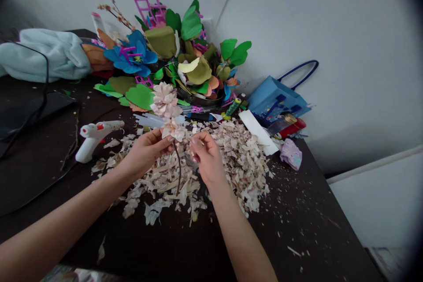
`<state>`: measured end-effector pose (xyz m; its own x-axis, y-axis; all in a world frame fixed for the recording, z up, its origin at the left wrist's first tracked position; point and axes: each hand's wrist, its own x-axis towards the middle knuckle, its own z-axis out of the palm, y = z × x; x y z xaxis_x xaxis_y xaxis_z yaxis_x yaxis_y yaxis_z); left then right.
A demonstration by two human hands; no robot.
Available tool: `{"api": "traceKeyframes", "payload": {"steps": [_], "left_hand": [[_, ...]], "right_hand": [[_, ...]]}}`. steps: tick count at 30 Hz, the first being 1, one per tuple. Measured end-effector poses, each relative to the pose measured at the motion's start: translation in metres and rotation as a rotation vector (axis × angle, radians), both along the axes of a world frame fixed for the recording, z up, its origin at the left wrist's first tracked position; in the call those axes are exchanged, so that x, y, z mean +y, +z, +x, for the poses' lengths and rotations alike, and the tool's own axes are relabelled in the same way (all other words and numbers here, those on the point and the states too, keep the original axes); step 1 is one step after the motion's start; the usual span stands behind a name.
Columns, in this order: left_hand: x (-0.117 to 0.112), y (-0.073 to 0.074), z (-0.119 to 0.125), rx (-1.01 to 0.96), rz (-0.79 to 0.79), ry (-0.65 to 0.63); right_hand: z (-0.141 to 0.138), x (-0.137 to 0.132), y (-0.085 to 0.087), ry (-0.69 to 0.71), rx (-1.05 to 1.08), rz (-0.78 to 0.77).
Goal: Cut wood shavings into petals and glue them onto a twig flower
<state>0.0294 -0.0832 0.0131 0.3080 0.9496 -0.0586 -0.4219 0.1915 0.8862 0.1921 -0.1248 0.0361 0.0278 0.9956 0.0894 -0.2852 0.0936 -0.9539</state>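
My left hand (152, 145) pinches a flower stem (179, 165) just beneath its lower bloom. Two pale pink, many-petalled blossoms (165, 100) sit one above the other on this brown, twig-like stem, which is held upright. To the right of the lower bloom is my right hand (205, 154), its fingers curled in and the thumb near the fingertips. Whether a small piece lies between those fingertips is too small to make out. Below both hands spreads a heap of dry, pale petals (243, 163) on the dark table.
A white glue gun (95, 136) rests at the left, near a cord. Behind the petals stands a pile of green, blue and orange artificial flowers (165, 44). A blue bag (272, 99), a white strip (257, 131) and green thread (233, 108) lie at the back right.
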Motion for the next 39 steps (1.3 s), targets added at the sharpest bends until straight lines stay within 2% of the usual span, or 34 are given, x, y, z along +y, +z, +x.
{"api": "traceKeyframes", "payload": {"steps": [3,6,11,16,21,25,39], "left_hand": [[0.001,0.001,0.000,-0.027,-0.024,0.015],[0.001,0.001,0.000,-0.042,-0.025,0.018],[0.001,0.000,0.000,-0.055,-0.037,0.028],[0.000,0.000,0.001,-0.041,-0.048,0.016],[-0.003,0.000,0.003,0.012,-0.027,-0.024],[-0.005,-0.001,0.005,0.030,-0.006,-0.068],[-0.010,0.006,0.008,-0.072,-0.091,-0.135]], "right_hand": [[0.000,0.002,0.005,0.009,0.204,0.058],[0.001,0.002,0.012,0.047,0.278,0.114],[0.005,-0.002,0.015,0.035,0.192,0.105],[-0.002,-0.003,0.005,-0.047,0.071,-0.045],[-0.012,-0.001,0.001,0.032,0.168,-0.159],[-0.015,-0.001,0.002,0.035,0.241,-0.224],[-0.018,-0.001,-0.004,0.022,0.222,-0.183]]}}
